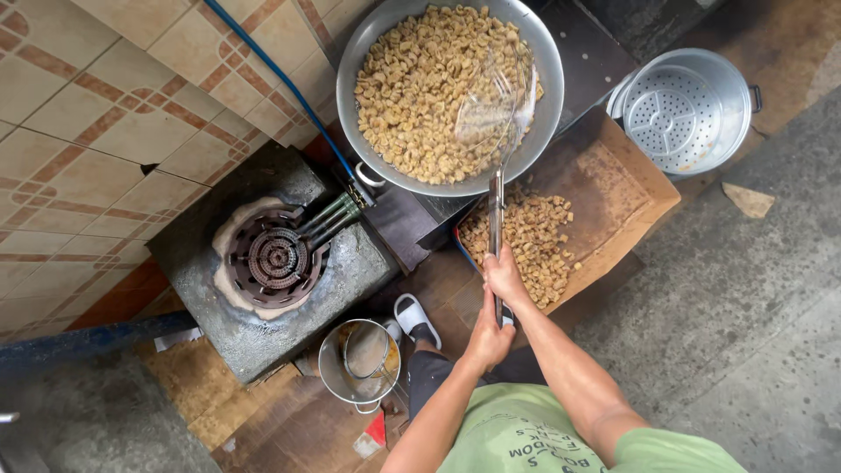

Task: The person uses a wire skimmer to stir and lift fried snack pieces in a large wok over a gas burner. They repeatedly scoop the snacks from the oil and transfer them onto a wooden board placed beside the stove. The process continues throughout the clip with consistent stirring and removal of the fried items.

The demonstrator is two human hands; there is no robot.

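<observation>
- A long-handled wire-mesh skimmer [496,105] is gripped with both hands, the right hand [505,278] farther up the metal handle and the left hand [489,337] closed around its near end, a spread that steadies the long tool.
- Its mesh head is held over the wide round metal pan [368,52], far in the scene, heaped with pale fried pieces [412,88].
- Just beside the pan, brown cardboard sheet [622,188] is spread under browner fried pieces [526,241], seemingly to soak up oil.
- An unlit cast-iron gas burner [276,258] is set in a stone block at left; a perforated steel steamer pot [683,109] stands far right.
</observation>
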